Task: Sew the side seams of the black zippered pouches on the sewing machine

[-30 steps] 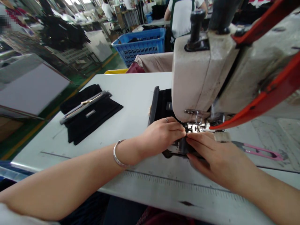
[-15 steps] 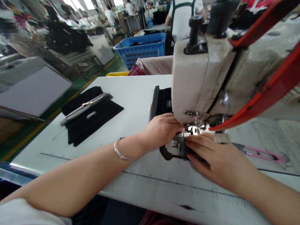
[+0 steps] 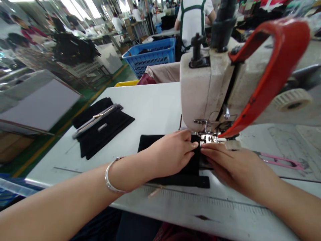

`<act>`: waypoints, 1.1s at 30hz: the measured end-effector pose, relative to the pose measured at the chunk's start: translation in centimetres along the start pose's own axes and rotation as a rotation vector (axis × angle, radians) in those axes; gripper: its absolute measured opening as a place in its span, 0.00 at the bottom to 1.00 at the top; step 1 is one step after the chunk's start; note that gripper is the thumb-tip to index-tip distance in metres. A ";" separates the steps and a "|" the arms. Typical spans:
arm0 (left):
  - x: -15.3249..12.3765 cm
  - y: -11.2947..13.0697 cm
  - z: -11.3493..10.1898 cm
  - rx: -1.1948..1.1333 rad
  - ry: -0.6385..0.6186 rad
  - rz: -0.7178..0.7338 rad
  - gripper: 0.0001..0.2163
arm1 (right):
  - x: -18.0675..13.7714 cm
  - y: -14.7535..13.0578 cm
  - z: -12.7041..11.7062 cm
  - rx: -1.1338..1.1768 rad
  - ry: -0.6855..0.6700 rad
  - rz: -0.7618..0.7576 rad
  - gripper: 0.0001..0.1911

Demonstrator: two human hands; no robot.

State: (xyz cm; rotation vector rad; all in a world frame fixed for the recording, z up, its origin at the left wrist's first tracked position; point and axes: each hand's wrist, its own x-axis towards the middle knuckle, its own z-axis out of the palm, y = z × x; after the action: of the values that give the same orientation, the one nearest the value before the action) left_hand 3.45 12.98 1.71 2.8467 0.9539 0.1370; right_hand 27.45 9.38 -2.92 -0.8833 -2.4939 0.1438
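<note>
My left hand, a silver bangle at its wrist, is closed on a black fabric piece, thumb and fingers at its right edge. This piece lies flat, with a dark bar along its near side and part of it under my hand. My right hand has its fingers stretched forward, tips beside the fabric edge at the presser foot; its thumb is hidden. Over both hands stands the white sewing machine head with a red curved guard.
Another black fabric piece with a metal bar lies left on the white table. Pink-handled thread snips rest right of my right hand. Beyond the table are a blue basket and a person in a white shirt.
The black fabric piece was beyond my left hand with its bar on the left; it now lies nearer, turned, bar toward me. My left hand has shifted slightly nearer with it.
</note>
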 end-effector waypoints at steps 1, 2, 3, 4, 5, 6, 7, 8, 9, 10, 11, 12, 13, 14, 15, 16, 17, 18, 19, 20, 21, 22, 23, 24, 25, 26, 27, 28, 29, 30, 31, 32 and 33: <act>-0.2 0.2 0.1 -0.018 0.016 0.016 0.13 | 0.0 0.0 0.0 0.000 -0.007 -0.009 0.19; -0.5 0.3 0.4 -0.028 0.051 0.039 0.13 | 0.0 0.1 0.0 0.001 -0.012 -0.022 0.20; -0.8 0.3 0.8 -0.034 0.100 0.065 0.14 | 0.1 0.0 0.0 0.004 -0.014 -0.037 0.21; -1.0 0.4 1.3 -0.039 0.150 0.087 0.15 | 0.3 -0.1 -0.1 0.007 -0.008 -0.054 0.21; -1.3 0.4 1.8 -0.041 0.193 0.103 0.15 | 0.4 -0.2 -0.2 0.009 0.001 -0.070 0.20; -1.5 0.4 2.3 -0.040 0.226 0.108 0.16 | 0.6 -0.3 -0.3 0.009 0.017 -0.083 0.20; -1.6 0.4 2.6 -0.036 0.252 0.106 0.16 | 0.8 -0.4 -0.4 0.009 0.031 -0.091 0.20; -1.7 0.4 2.9 -0.033 0.266 0.105 0.16 | 0.9 -0.5 -0.4 0.007 0.043 -0.096 0.19; -1.7 0.3 3.1 -0.030 0.274 0.110 0.15 | 1.0 -0.6 -0.5 0.004 0.051 -0.096 0.19; -1.6 0.1 3.2 -0.026 0.271 0.121 0.15 | 1.1 -0.6 -0.4 0.000 0.056 -0.093 0.19; -1.5 -0.1 3.3 -0.018 0.268 0.131 0.15 | 1.1 -0.7 -0.4 -0.006 0.057 -0.087 0.20; -1.3 -0.4 3.3 -0.007 0.261 0.135 0.15 | 1.1 -0.7 -0.3 -0.014 0.055 -0.079 0.21; -1.1 -0.7 3.2 0.008 0.254 0.134 0.15 | 1.0 -0.6 -0.1 -0.023 0.049 -0.068 0.22; -0.9 -0.9 3.1 0.022 0.253 0.126 0.15 | 1.0 -0.6 0.0 -0.035 0.042 -0.054 0.23; -0.7 -1.1 2.9 0.035 0.255 0.118 0.15 | 0.9 -0.5 0.1 -0.045 0.031 -0.040 0.24; -0.6 -1.1 2.6 0.044 0.257 0.114 0.15 | 0.8 -0.4 0.2 -0.049 0.020 -0.030 0.24; -0.6 -0.9 2.2 0.044 0.253 0.116 0.14 | 0.7 -0.3 0.2 -0.046 0.009 -0.025 0.25; -0.7 -0.5 1.7 0.027 0.237 0.124 0.14 | 0.6 -0.2 0.2 -0.036 0.003 -0.023 0.25; -0.9 0.0 1.3 -0.009 0.208 0.131 0.13 | 0.6 -0.1 0.1 -0.018 0.003 -0.024 0.24; -1.2 0.7 0.9 -0.058 0.166 0.132 0.13 | 0.5 0.0 -0.1 0.002 0.009 -0.024 0.21; -1.7 1.4 0.5 -0.115 0.123 0.122 0.13 | 0.5 0.2 -0.3 0.019 0.022 -0.023 0.19; -2.1 2.1 0.3 -0.157 0.084 0.102 0.16 | 0.4 0.3 -0.5 0.029 0.034 -0.021 0.16; -2.6 2.7 0.3 -0.175 0.064 0.073 0.19 | 0.4 0.5 -0.7 0.035 0.041 -0.022 0.14; -3.0 3.2 0.5 -0.178 0.058 0.041 0.21 | 0.5 0.6 -0.9 0.039 0.043 -0.025 0.13; -3.4 3.5 0.7 -0.174 0.066 0.010 0.21 | 0.5 0.7 -1.0 0.042 0.036 -0.027 0.13; -3.7 3.7 1.1 -0.170 0.086 -0.013 0.19 | 0.5 0.8 -1.1 0.048 0.025 -0.028 0.13; -3.9 3.7 1.5 -0.170 0.111 -0.025 0.16 | 0.5 0.9 -1.2 0.057 0.013 -0.026 0.14; -4.1 3.7 1.9 -0.174 0.135 -0.026 0.14 | 0.5 0.9 -1.2 0.064 0.002 -0.023 0.14; -4.2 3.7 2.2 -0.176 0.155 -0.022 0.14 | 0.5 0.9 -1.3 0.070 -0.006 -0.020 0.15; -4.2 3.7 2.4 -0.173 0.173 -0.013 0.13 | 0.5 0.8 -1.2 0.074 -0.013 -0.018 0.15; -4.2 3.8 2.5 -0.163 0.184 0.000 0.13 | 0.5 0.7 -1.2 0.077 -0.015 -0.021 0.15; -4.1 3.9 2.5 -0.152 0.189 0.013 0.13 | 0.5 0.6 -1.1 0.080 -0.013 -0.029 0.16; -4.1 4.0 2.5 -0.142 0.185 0.023 0.13 | 0.5 0.5 -1.0 0.082 -0.012 -0.040 0.17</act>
State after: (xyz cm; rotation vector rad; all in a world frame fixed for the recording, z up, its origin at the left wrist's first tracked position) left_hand 2.89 7.06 -0.26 2.7502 0.9043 0.4586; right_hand 27.87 10.01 -1.92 -0.8003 -2.4956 0.2371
